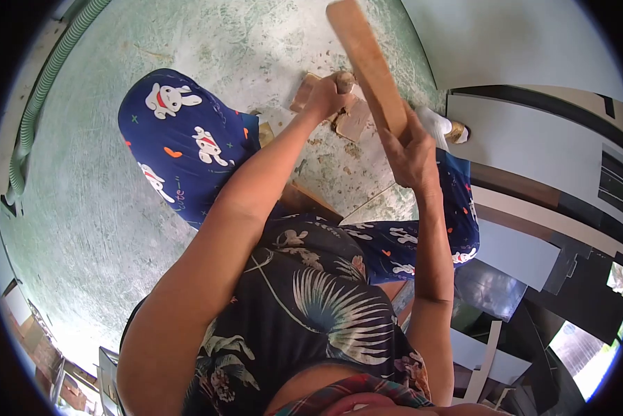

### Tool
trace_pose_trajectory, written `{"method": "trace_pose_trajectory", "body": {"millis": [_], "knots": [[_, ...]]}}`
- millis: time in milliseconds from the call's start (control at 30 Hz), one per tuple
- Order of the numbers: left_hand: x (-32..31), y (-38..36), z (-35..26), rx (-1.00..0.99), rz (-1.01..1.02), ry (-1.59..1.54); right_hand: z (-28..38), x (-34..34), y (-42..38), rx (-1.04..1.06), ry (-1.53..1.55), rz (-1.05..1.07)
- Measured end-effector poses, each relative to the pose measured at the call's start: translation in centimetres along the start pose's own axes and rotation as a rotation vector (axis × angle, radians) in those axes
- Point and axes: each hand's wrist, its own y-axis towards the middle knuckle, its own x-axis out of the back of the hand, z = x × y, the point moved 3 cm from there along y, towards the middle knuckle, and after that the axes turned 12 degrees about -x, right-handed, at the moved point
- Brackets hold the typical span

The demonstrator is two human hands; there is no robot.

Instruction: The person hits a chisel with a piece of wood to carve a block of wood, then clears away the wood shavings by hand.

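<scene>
slat (367, 59) slants lengthwise forward-left in clenched right grip (413, 151), left grip (325, 100) apparently clasping handle (345, 82)

handle (345, 82): lower part hidden behind left hand (326, 99) | hose (28, 118): cropped

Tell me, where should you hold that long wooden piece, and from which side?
Probably grip the long wooden piece by its near end, coming from the picture's lower edge. It is straight and slim, and that end slants back toward the right forearm; the right hand grips there, leaving the far end free.
</scene>
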Motion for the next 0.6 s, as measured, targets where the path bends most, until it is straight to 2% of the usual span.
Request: {"method": "trace_pose_trajectory", "body": {"millis": [67, 100, 200, 300, 533, 600], "knots": [[0.6, 0.8, -0.5, -0.069, -0.034, -0.003, 0.8, 1.2, -0.5, 0.023, 0.073, -0.047], [0.6, 1.5, 0.0, -0.026, -0.022, 0.099, 0.7, 1.5, -0.5, 0.03, 0.1, -0.075], [1.0, 1.5, 0.5, -0.018, -0.119, 0.134, 0.7, 1.7, -0.8, 0.036, 0.105, -0.097], [1.1, 0.6, -0.9, -0.11, -0.149, 0.136, -0.5, 0.8, -0.7, 0.032, 0.088, -0.075], [0.8, 0.2, 0.0, -0.145, -0.178, 0.003, -0.3, 0.0, -1.1, -0.04, 0.077, 0.022], [0.7, 0.2, -0.5, -0.215, -0.177, 0.009, 1.2, 0.8, -1.5, 0.055, 0.06, -0.04]]}}
